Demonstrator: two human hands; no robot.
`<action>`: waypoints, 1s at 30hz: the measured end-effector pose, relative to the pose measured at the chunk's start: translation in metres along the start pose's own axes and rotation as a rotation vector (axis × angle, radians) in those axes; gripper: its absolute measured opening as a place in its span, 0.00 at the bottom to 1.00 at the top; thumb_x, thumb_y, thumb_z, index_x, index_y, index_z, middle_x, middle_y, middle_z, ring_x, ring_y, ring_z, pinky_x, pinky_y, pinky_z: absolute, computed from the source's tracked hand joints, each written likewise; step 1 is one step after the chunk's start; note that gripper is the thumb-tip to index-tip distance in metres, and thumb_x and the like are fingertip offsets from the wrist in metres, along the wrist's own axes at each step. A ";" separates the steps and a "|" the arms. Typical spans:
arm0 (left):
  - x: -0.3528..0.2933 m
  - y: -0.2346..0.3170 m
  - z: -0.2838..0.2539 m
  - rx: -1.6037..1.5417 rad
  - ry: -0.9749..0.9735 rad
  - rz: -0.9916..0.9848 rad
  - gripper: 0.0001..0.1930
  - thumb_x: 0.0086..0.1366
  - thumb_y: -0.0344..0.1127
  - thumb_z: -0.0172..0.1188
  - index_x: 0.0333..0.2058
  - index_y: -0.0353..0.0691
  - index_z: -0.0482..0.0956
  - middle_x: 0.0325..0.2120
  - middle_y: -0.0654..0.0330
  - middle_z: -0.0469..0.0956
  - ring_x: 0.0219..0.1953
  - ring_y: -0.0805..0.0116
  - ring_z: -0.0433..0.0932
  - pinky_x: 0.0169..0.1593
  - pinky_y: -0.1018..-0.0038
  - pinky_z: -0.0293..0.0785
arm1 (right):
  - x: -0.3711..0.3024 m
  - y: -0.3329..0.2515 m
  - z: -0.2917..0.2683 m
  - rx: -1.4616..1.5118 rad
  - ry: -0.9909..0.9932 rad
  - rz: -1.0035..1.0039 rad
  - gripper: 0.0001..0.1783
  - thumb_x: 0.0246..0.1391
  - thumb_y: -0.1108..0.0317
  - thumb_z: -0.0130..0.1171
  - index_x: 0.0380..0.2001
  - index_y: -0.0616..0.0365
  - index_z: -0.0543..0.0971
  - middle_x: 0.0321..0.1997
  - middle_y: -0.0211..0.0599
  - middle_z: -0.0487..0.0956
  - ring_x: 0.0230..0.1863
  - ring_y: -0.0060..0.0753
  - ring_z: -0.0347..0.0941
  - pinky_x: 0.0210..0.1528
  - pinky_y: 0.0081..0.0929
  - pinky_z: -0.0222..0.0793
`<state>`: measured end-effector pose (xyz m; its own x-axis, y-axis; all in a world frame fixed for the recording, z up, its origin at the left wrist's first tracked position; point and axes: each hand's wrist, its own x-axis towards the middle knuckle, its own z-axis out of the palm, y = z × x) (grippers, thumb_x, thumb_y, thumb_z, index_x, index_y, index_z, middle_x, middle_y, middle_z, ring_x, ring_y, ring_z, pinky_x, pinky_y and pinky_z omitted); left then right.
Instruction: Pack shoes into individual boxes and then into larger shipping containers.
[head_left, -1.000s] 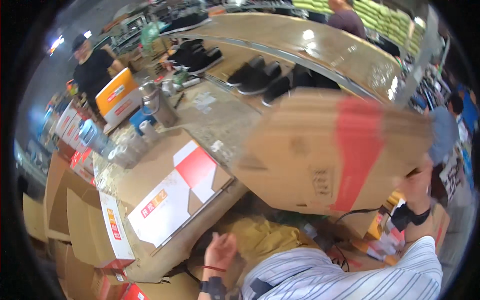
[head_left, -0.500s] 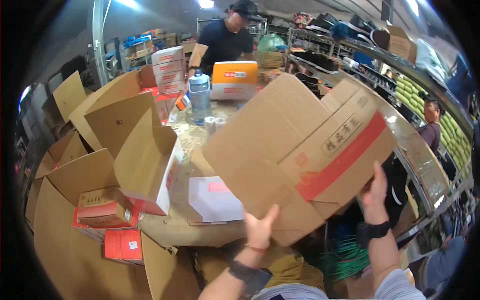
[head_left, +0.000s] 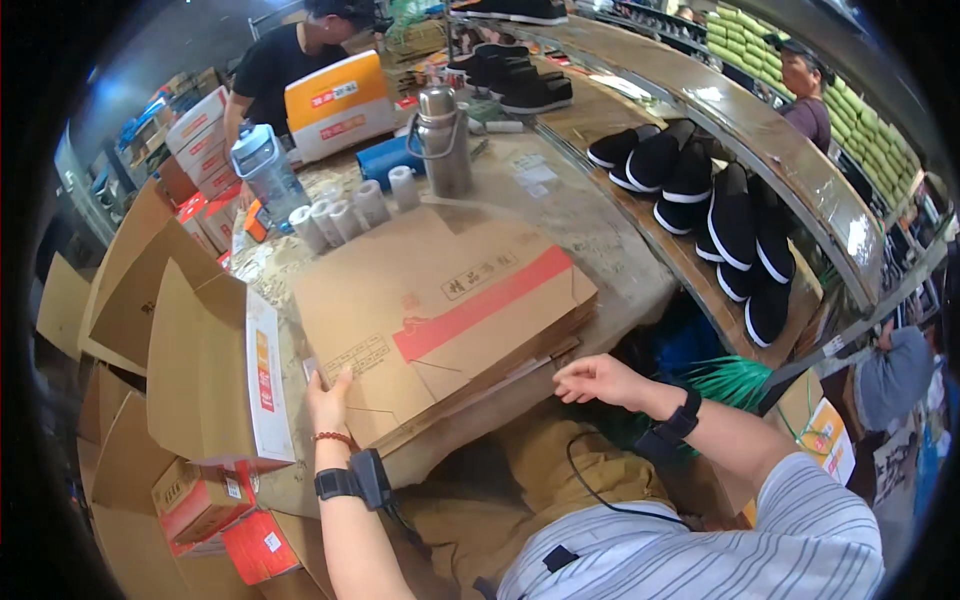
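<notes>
A stack of flattened cardboard boxes (head_left: 470, 345) lies on the worktable in front of me, its top sheet brown with a red stripe and dark print. My left hand (head_left: 328, 405) grips the stack's near left edge, thumb on top; its other fingers are partly hidden at the side. Just off the near right side of the stack, my right hand (head_left: 600, 382) is in the air with loosely bent fingers and nothing visible in them. To the left of the stack stands an open cardboard box (head_left: 215, 370) with a white printed side.
Beyond the stack are several white rolls (head_left: 370, 203), a metal flask (head_left: 440, 145), a blue water bottle (head_left: 268, 165) and an orange-and-white box (head_left: 340, 105). Black shoes (head_left: 735, 215) fill a shelf at right. A co-worker (head_left: 290, 70) stands across the table; another person (head_left: 805, 95) is at far right.
The cardboard held up in both hands has come down flat onto the table. My right hand has left it, while my left stays at its edge. The view has swung right.
</notes>
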<state>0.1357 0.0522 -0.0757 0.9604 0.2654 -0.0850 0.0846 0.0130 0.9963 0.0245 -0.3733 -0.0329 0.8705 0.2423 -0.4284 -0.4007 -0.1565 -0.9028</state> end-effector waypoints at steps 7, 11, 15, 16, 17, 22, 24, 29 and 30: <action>0.012 0.022 -0.024 0.150 -0.099 0.087 0.33 0.55 0.34 0.66 0.55 0.23 0.63 0.53 0.48 0.68 0.54 0.62 0.68 0.56 0.70 0.64 | -0.037 0.037 -0.048 -0.515 0.010 -0.130 0.15 0.53 0.66 0.59 0.43 0.62 0.77 0.39 0.42 0.81 0.40 0.28 0.78 0.44 0.24 0.72; -0.003 0.021 -0.019 0.519 -0.049 0.179 0.37 0.57 0.33 0.63 0.60 0.23 0.54 0.59 0.43 0.60 0.63 0.59 0.57 0.64 0.69 0.51 | -0.059 0.066 -0.048 -0.776 -0.014 0.103 0.29 0.54 0.45 0.53 0.48 0.59 0.74 0.38 0.47 0.80 0.40 0.46 0.77 0.43 0.34 0.71; -0.027 0.007 -0.027 0.202 -0.118 0.205 0.33 0.63 0.37 0.54 0.62 0.28 0.52 0.64 0.47 0.50 0.66 0.61 0.49 0.67 0.68 0.44 | -0.074 0.080 -0.051 -0.736 -0.153 0.149 0.29 0.54 0.42 0.51 0.44 0.57 0.76 0.39 0.45 0.80 0.41 0.45 0.77 0.43 0.34 0.71; -0.034 0.010 -0.030 0.034 -0.162 0.168 0.32 0.66 0.39 0.50 0.63 0.31 0.51 0.65 0.49 0.47 0.67 0.61 0.47 0.67 0.67 0.42 | -0.072 0.083 -0.063 -0.682 -0.023 -0.007 0.23 0.55 0.48 0.53 0.42 0.56 0.77 0.39 0.43 0.80 0.41 0.42 0.77 0.43 0.33 0.71; -0.036 0.003 -0.035 0.035 -0.183 0.162 0.32 0.66 0.39 0.50 0.63 0.31 0.51 0.65 0.49 0.47 0.67 0.61 0.47 0.67 0.67 0.42 | -0.067 0.078 -0.076 -0.635 0.110 -0.177 0.19 0.55 0.53 0.55 0.42 0.56 0.77 0.40 0.42 0.80 0.41 0.40 0.77 0.42 0.32 0.71; -0.047 -0.009 -0.044 -0.594 0.003 0.037 0.29 0.71 0.48 0.35 0.65 0.40 0.47 0.66 0.55 0.45 0.68 0.61 0.44 0.68 0.63 0.41 | -0.043 -0.013 -0.118 -0.244 0.301 -0.208 0.17 0.61 0.58 0.50 0.40 0.62 0.76 0.30 0.29 0.77 0.30 0.19 0.73 0.36 0.20 0.69; -0.045 -0.010 -0.046 -0.593 0.003 0.058 0.29 0.71 0.49 0.35 0.65 0.40 0.48 0.66 0.55 0.46 0.68 0.62 0.44 0.68 0.63 0.41 | -0.035 -0.045 -0.125 -0.253 0.313 -0.294 0.21 0.62 0.53 0.47 0.40 0.62 0.76 0.30 0.30 0.77 0.30 0.20 0.73 0.37 0.19 0.69; -0.033 -0.031 -0.068 -0.340 -0.019 0.199 0.29 0.71 0.50 0.34 0.64 0.40 0.51 0.65 0.56 0.49 0.67 0.62 0.47 0.68 0.62 0.43 | -0.024 -0.121 -0.157 -0.409 0.347 -0.309 0.20 0.62 0.54 0.47 0.45 0.59 0.75 0.38 0.29 0.78 0.38 0.21 0.73 0.41 0.21 0.68; -0.035 -0.032 -0.064 -0.349 -0.015 0.202 0.29 0.71 0.50 0.34 0.64 0.40 0.51 0.65 0.56 0.49 0.67 0.62 0.47 0.68 0.62 0.43 | -0.024 -0.132 -0.170 -0.630 0.406 -0.391 0.19 0.61 0.55 0.49 0.43 0.60 0.76 0.37 0.30 0.79 0.38 0.21 0.73 0.42 0.21 0.68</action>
<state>0.0826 0.1042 -0.1040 0.9523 0.2824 0.1152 -0.1990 0.2891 0.9364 0.1046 -0.5209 0.1035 0.9967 0.0460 0.0669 0.0805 -0.6670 -0.7407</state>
